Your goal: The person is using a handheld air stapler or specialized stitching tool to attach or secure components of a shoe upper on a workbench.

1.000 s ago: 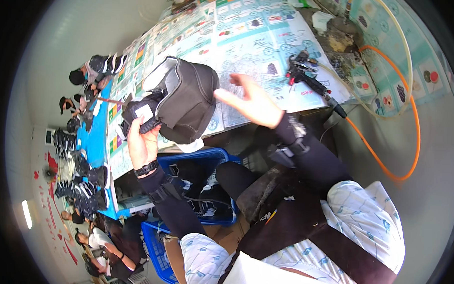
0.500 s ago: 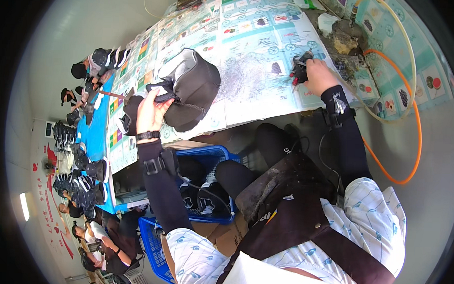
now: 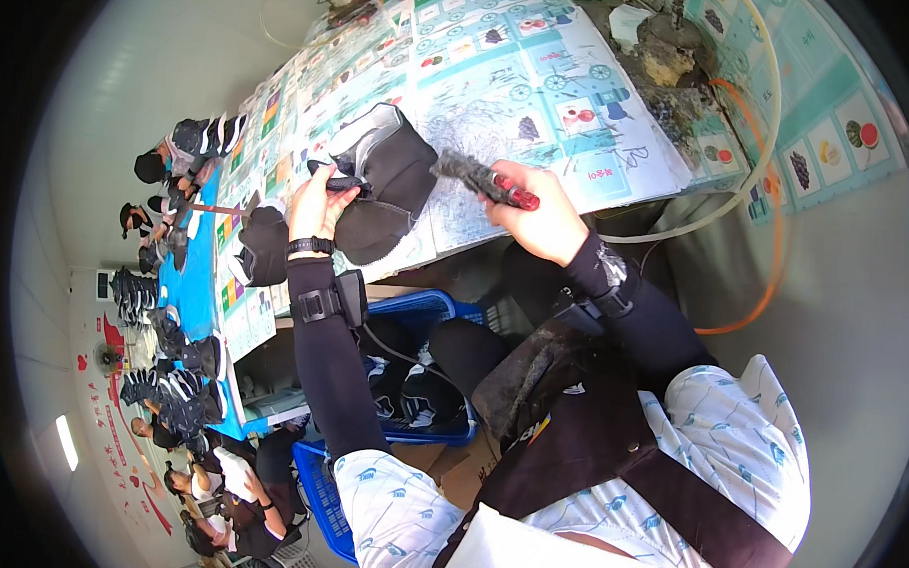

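Observation:
A black shoe upper with a pale lining stands at the table's near edge. My left hand is closed on its left part, pinching a small black flap. In my right hand is a red-handled tool with a dark, crusted, brush-like head. Its head points left and comes close to the upper's right side; whether they touch I cannot tell. A second black shoe piece with a white edge lies just left of my left hand.
A patterned sheet covers the table. A pale hose loops from near my right hand to the table's right side, beside an orange hose. Blue baskets with shoes stand below. Other people sit at far left.
My right hand has brought the red-handled tool leftward from the table's right side to beside the shoe upper. My left hand keeps its hold on the upper.

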The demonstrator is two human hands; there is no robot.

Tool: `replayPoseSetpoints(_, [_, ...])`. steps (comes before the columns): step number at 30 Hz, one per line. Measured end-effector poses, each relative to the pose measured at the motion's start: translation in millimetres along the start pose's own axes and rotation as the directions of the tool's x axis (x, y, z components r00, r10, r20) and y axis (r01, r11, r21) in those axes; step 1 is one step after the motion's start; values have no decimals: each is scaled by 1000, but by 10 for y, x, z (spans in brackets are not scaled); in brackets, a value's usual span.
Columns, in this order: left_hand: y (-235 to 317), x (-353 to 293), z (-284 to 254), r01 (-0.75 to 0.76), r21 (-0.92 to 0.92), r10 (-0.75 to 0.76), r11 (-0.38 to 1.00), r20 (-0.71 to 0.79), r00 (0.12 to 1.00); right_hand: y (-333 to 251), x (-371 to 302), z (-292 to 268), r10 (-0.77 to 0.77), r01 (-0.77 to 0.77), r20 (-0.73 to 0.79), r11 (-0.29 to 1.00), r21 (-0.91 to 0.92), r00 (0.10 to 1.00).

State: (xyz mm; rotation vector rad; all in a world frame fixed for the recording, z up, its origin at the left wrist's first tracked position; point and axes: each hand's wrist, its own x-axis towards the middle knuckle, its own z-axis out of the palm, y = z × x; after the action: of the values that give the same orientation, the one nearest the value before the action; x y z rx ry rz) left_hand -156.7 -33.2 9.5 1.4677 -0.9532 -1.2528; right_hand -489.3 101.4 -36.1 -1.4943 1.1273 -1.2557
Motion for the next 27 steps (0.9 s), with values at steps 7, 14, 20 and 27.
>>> replayPoseSetpoints(7, [-12,-85,4,-23,28,23,999,13,1000,62,-56,17,-29,26,61,998,55,998])
replayPoseSetpoints(14, [-48,-41,-40,-16,-13,16,1000,11,1000,103,-129,-49,-29,44,136,994,-103,990])
replayPoseSetpoints(20, [56,-157,-22,-62,56,62,996,13,998,180,-211,-81,24,-4,159,992,-129,987])
replayPoseSetpoints(27, [872,165,292,-266,687,167,676,209,964,-26,-312,-492,54,-49,-69,996,71,996])
